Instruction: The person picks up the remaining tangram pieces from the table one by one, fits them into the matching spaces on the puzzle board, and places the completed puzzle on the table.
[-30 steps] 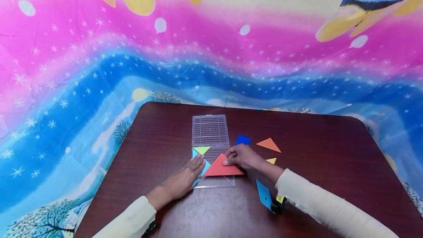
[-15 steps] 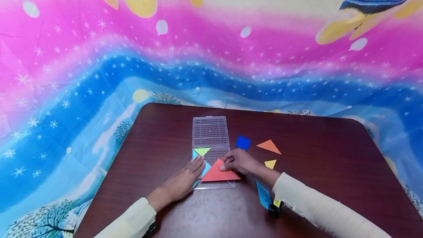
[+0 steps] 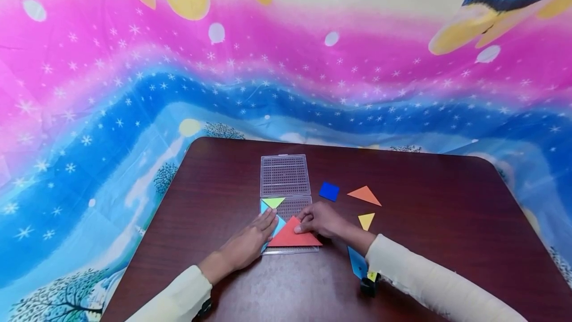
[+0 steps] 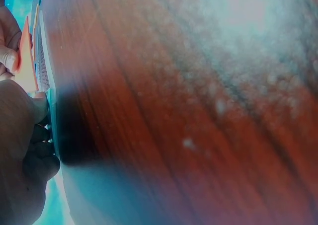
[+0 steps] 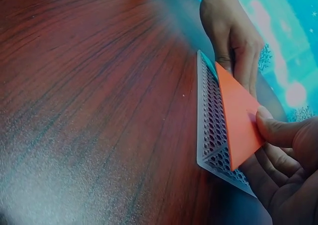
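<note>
My right hand (image 3: 325,220) pinches a large red-orange triangle tangram piece (image 3: 290,235) between thumb and fingers. The triangle is tilted above the near half of a clear plastic case (image 3: 298,206), as the right wrist view shows. Along the left side of that half lies a light blue piece (image 3: 280,223), partly hidden. My left hand (image 3: 246,242) rests on the light blue piece with its fingers stretched out, beside the red triangle's left corner. A small lime-green triangle (image 3: 273,202) lies in the case's upper left corner.
The case's gridded lid (image 3: 284,175) lies open behind. To the right on the brown table (image 3: 424,212) are a dark blue square (image 3: 329,191), an orange triangle (image 3: 366,195), a yellow triangle (image 3: 366,220) and a blue parallelogram (image 3: 356,262) partly under the right forearm.
The right hand has carried the red triangle a little left and toward the near edge of the case. The left hand stays in place.
</note>
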The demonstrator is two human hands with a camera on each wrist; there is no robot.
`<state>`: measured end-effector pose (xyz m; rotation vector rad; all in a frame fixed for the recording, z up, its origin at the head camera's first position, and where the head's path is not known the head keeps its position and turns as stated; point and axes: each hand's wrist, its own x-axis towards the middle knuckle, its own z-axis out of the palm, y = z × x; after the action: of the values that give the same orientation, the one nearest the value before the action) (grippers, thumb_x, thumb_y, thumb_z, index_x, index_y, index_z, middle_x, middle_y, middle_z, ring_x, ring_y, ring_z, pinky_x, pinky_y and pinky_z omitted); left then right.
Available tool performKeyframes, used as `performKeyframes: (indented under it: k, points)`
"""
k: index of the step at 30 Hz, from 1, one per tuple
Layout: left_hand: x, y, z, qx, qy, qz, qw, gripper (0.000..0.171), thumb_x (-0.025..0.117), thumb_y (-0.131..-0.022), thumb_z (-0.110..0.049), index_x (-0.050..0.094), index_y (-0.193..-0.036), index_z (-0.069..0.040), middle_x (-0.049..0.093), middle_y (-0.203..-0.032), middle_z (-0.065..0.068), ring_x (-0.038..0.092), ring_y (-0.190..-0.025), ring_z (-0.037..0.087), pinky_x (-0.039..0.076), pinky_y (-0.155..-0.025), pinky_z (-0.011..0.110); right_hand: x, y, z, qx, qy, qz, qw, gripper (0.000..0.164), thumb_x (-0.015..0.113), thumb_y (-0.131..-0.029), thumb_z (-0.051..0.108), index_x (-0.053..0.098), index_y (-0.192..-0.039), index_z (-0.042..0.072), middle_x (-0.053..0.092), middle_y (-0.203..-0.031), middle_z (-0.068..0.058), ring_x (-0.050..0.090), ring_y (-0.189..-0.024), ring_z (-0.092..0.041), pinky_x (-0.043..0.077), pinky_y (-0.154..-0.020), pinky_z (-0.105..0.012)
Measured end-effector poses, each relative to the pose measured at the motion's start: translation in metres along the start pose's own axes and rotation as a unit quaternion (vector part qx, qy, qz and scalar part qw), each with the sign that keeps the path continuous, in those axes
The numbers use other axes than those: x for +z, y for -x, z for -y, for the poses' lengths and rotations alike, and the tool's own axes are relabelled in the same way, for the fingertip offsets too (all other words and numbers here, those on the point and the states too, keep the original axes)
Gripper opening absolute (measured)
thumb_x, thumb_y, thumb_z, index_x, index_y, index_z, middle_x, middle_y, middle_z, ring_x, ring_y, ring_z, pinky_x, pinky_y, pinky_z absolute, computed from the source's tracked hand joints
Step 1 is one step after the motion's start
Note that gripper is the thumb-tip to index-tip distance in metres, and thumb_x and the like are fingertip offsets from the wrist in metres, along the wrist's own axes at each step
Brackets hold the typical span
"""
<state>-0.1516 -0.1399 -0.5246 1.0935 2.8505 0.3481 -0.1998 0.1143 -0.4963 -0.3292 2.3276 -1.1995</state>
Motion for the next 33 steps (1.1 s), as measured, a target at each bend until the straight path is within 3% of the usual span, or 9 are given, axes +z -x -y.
performKeyframes:
  k: [12,21,33]
  points:
    - [0.002,0.0,0.001,0.005,-0.013,-0.009,0.9999,0.05,0.047,-0.109,-0.019,0.041,-0.155,0.0,0.034,-0.165,0.018,0.03,-0.156,0.03,0.031,-0.126,0.044,0.008,-0.001,0.0,-0.021,-0.029,0.016,0.999,0.02,0.084,-0.085,0.011,0.076,-0.098,-0.002,0.074,-0.077,-0.006,0.062,-0.062,-0.006,0.056,-0.055,-0.025]
    - [0.002,0.0,0.0,0.003,-0.007,-0.004,1.0,0.05,0.046,-0.11,-0.02,0.04,-0.155,0.001,0.034,-0.165,0.019,0.03,-0.156,0.031,0.03,-0.127,0.043,0.014,0.0,-0.002,-0.023,-0.039,0.02,0.999,0.018,0.084,-0.085,0.01,0.076,-0.097,0.0,0.071,-0.074,0.0,0.061,-0.06,-0.006,0.053,-0.053,-0.023]
    - [0.002,0.0,0.0,0.011,-0.009,-0.011,0.9998,0.05,0.05,-0.108,-0.017,0.042,-0.154,0.002,0.035,-0.164,0.02,0.031,-0.155,0.033,0.031,-0.126,0.045,0.02,-0.001,-0.004,-0.041,-0.049,0.017,0.998,0.017,0.083,-0.085,0.009,0.077,-0.098,-0.001,0.075,-0.078,-0.005,0.064,-0.064,-0.007,0.055,-0.054,-0.024]
